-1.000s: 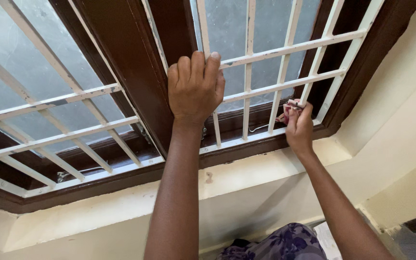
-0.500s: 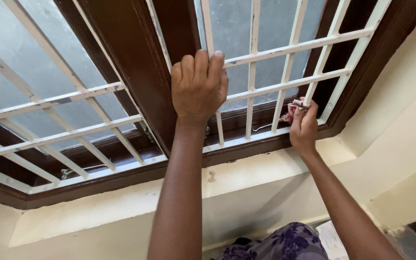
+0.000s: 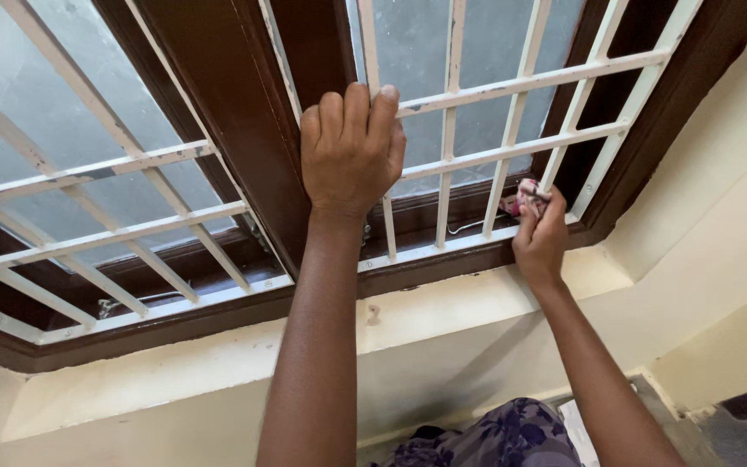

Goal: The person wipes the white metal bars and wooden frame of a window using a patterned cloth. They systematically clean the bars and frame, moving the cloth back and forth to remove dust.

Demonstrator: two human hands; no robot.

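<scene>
The person's two bare arms reach up from below toward the white painted metal window grille (image 3: 512,147), which is the thing to steer by here. Near the bottom of the view, under the grille, a bit of purple flowered cloth (image 3: 512,437) from the person's clothes shows.

What could go wrong? The small pink and white cleaning rag (image 3: 529,197) is bunched up tight near the grille's bottom right corner. It could catch on a bar, or slip out of the fingers and drop behind the grille, where it is hard to get back. The paint on the bars looks chipped in spots, so hard rubbing could pull off more flakes. The person leans on one bar, and if that grip slides, the body could tip forward.

The left hand (image 3: 349,151) is curled shut around an upright bar at the grille's left side, beside the dark brown wooden window frame (image 3: 244,130). Its fingers fold over the bar, and it holds nothing else.

The right hand (image 3: 539,233) is closed too, pinching the rag against an upright bar just above the grille's bottom rail.

Below the grille runs the cream plaster wall ledge (image 3: 443,307). Behind the bars, farthest away, is the frosted grey glass pane (image 3: 412,52).
</scene>
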